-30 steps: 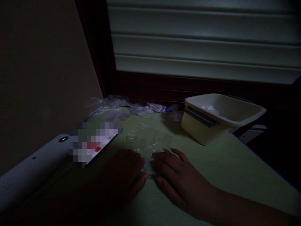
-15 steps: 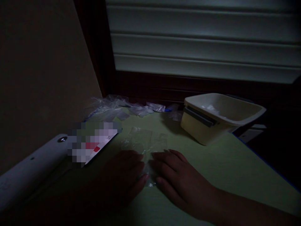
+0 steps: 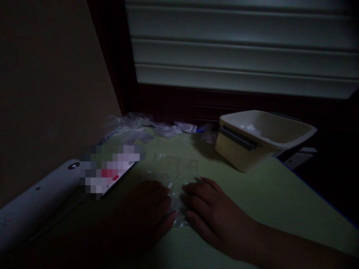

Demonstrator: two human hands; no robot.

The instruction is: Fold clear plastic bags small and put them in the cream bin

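Note:
The scene is very dim. A clear plastic bag (image 3: 172, 170) lies flat on the pale green table surface (image 3: 266, 198). My left hand (image 3: 146, 211) rests palm down on the bag's near left edge, fingers stretched out. My right hand (image 3: 209, 213) lies flat beside it on the bag's near right edge, fingers spread. Both hands press the bag against the table; neither grips it.
A cream plastic tub (image 3: 263, 140) stands at the right back. A pile of clear plastic bags (image 3: 146, 127) lies along the back by the wall. A blurred card (image 3: 112, 170) and a white tube (image 3: 36, 201) lie at the left. Window blinds hang behind.
The bag has flattened and settled lower on the table. My hands have shifted only slightly on its near edge.

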